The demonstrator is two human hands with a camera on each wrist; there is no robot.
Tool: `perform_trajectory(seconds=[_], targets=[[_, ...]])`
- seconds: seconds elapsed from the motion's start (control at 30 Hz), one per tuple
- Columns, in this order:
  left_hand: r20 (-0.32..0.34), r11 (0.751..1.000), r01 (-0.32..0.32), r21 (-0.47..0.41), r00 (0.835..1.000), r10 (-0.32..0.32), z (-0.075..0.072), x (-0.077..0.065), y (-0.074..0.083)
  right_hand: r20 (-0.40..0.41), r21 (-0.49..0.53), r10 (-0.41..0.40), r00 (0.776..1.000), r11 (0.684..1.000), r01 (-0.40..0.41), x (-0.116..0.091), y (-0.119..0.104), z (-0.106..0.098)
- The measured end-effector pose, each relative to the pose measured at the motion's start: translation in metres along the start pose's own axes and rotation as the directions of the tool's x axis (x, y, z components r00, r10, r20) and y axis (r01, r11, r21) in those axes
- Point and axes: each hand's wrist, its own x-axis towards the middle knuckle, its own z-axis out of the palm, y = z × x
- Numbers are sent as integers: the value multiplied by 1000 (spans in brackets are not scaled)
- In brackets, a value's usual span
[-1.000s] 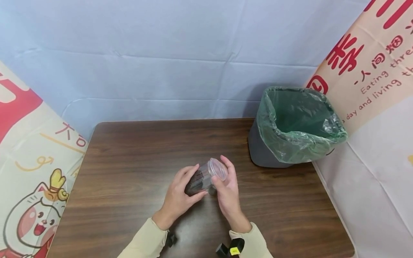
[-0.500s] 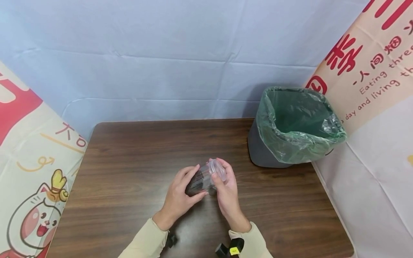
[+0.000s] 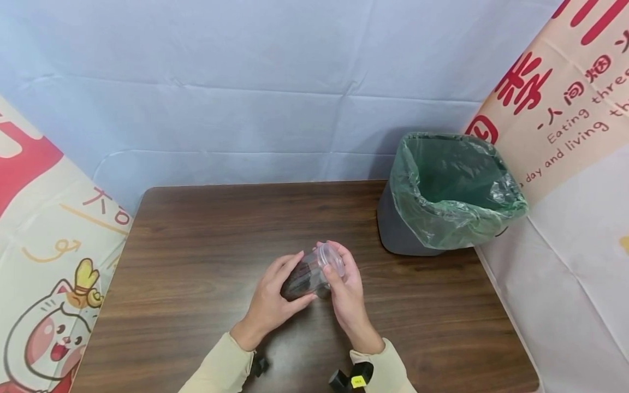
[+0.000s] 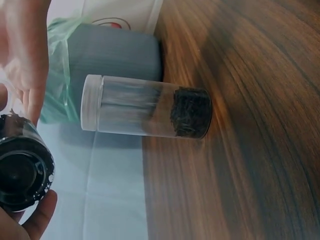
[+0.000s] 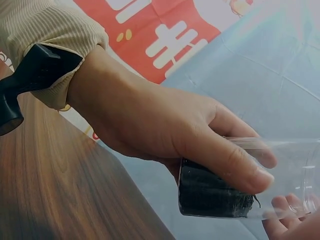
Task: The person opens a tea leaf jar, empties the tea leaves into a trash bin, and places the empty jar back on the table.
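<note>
In the head view, my left hand (image 3: pixel 267 295) grips the lower part of a clear jar (image 3: pixel 306 277) tilted above the table. Dark, dry, leaf-like shreds fill its lower end. My right hand (image 3: pixel 348 300) holds the jar's other end, its thumb and fingers around the clear lid (image 3: pixel 332 258). The left wrist view shows the held jar's base (image 4: pixel 22 172) and, apart from it, a second clear jar (image 4: pixel 145 107) upright on the table with its lid on. Similar dark shreds lie at its bottom. From above, the held jar and hands mostly hide that second jar.
A grey bin (image 3: pixel 408 229) with a green plastic liner (image 3: pixel 457 224) stands at the back right of the brown wooden table (image 3: pixel 211 218). Pale cloth (image 3: pixel 245 120) hangs behind, with printed cloths at both sides.
My right hand's fingers have shifted and curled more closely over the lid end since a second ago. My left hand keeps its grip, and the jar stays in nearly the same place.
</note>
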Motion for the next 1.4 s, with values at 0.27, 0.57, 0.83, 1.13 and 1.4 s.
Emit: perform_trajectory(seconds=[0.27, 0.57, 0.83, 1.13, 1.4], targets=[[15, 1000, 5, -16, 1000, -5, 1, 0, -1, 56, 42, 4, 998, 999, -7, 1, 1, -4], [-13, 1000, 12, -7, 1000, -12, 5, -2, -1, 33, 133, 3, 999, 991, -8, 0, 5, -5], [-18, 999, 13, 32, 1000, -12, 8, -3, -1, -10, 115, 3, 1000, 993, -2, -2, 5, -2], [-7, 1000, 17, 12, 1000, -17, 8, -1, 0, -15, 98, 28, 999, 995, -27, -2, 5, -4], [21, 998, 39, -40, 999, -38, 6, -1, 1, 17, 98, 31, 999, 995, -32, -1, 3, -8]])
